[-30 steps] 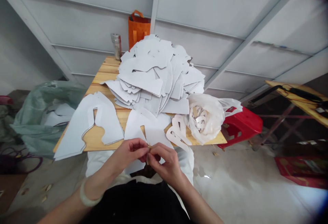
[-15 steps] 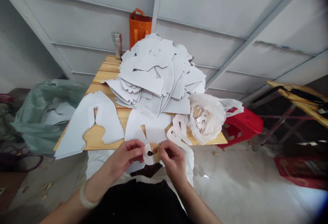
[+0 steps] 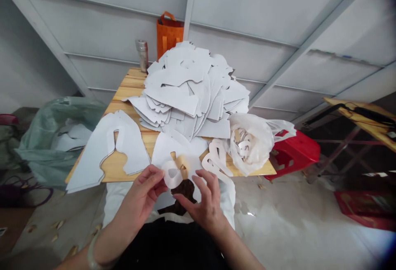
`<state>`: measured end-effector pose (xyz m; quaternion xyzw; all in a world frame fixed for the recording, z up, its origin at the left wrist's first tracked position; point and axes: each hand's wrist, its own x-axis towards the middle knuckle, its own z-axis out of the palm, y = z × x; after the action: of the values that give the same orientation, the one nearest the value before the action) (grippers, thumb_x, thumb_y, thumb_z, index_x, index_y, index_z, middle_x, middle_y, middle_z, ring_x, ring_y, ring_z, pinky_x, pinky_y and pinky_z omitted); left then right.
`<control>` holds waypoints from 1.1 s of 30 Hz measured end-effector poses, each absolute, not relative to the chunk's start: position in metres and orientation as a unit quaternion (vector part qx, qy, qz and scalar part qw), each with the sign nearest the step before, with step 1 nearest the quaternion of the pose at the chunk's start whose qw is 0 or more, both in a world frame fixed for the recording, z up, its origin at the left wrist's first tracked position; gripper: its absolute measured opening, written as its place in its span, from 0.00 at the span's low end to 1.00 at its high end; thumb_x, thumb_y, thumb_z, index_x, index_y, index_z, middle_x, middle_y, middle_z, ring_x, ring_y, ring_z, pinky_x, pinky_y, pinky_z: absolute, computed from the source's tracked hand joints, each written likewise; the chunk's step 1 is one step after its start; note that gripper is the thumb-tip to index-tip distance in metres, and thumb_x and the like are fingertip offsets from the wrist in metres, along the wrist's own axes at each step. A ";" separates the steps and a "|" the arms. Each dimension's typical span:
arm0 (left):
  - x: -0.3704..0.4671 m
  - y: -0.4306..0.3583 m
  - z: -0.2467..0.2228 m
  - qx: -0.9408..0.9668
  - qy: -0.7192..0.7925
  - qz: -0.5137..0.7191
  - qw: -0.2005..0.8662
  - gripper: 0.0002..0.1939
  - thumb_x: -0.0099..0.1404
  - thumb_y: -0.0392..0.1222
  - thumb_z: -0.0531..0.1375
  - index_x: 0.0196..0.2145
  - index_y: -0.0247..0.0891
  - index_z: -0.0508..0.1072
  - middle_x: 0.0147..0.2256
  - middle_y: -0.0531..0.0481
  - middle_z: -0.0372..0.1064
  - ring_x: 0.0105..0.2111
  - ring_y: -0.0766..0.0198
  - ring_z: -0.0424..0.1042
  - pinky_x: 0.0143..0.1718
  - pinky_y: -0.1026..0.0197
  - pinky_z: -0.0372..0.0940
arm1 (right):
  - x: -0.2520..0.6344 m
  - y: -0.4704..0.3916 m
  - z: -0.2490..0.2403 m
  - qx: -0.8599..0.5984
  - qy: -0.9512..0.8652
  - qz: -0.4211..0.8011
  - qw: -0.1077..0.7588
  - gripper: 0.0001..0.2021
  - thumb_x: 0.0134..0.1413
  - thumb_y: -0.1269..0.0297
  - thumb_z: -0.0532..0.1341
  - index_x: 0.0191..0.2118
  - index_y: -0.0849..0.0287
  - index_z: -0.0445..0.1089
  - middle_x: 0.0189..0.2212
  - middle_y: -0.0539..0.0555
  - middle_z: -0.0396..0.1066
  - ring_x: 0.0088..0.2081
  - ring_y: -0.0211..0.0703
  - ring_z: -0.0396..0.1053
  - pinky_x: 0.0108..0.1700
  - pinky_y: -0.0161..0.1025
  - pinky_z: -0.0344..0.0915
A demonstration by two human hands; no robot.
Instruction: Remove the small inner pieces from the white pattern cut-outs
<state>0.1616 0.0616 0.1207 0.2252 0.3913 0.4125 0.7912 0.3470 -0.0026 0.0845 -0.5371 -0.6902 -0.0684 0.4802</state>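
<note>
Ring-shaped cutout [image 3: 168, 181], white with a curling tan strip [image 3: 183, 165] at its right side, is held up by the near edge of the bench [image 3: 116, 166]. We find the left hand's [image 3: 144, 193] grip pinching its left side; the right hand's [image 3: 206, 200] grip stands spread just beside it. Beyond, we note a heap of white sheets [image 3: 188, 92] on the bench, with a translucent bag [image 3: 260, 148] near its right front.

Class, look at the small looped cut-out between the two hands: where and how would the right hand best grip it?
Probably by the tan curled end of the cut-out, with a light pinch from the right. The left hand pinches the white left edge, while the curl sticks out free on the side facing the open right hand.
</note>
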 end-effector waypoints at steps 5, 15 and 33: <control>0.165 0.053 0.124 0.302 0.400 0.385 0.775 0.18 0.58 0.53 0.72 0.27 0.41 0.70 0.29 0.54 0.68 0.32 0.63 0.70 0.37 0.63 0.72 | 0.343 0.007 0.094 -0.536 -0.685 -0.036 0.492 0.15 0.63 0.77 0.58 0.50 0.52 0.70 0.40 0.57 0.74 0.40 0.49 0.72 0.43 0.48 0.73; 0.162 0.067 0.100 0.411 0.315 0.452 0.726 0.27 0.53 0.61 0.73 0.41 0.39 0.78 0.45 0.44 0.71 0.51 0.52 0.70 0.57 0.52 0.68 | 0.339 0.010 0.109 -0.599 -0.360 0.440 0.563 0.12 0.51 0.57 0.71 0.29 0.54 0.67 0.22 0.46 0.68 0.23 0.38 0.64 0.26 0.35 0.64; 0.175 0.063 0.107 0.414 0.445 0.439 0.662 0.19 0.55 0.48 0.72 0.31 0.40 0.64 0.30 0.57 0.66 0.31 0.67 0.68 0.35 0.66 0.66 | 0.325 0.011 0.087 -0.535 -0.300 0.534 0.582 0.19 0.50 0.50 0.72 0.29 0.55 0.65 0.18 0.44 0.65 0.21 0.35 0.61 0.25 0.33 0.61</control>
<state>0.1749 0.0626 0.1073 0.4142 0.4451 0.4389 0.6616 0.3251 0.0107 0.0866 -0.5353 -0.2995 0.5340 0.5819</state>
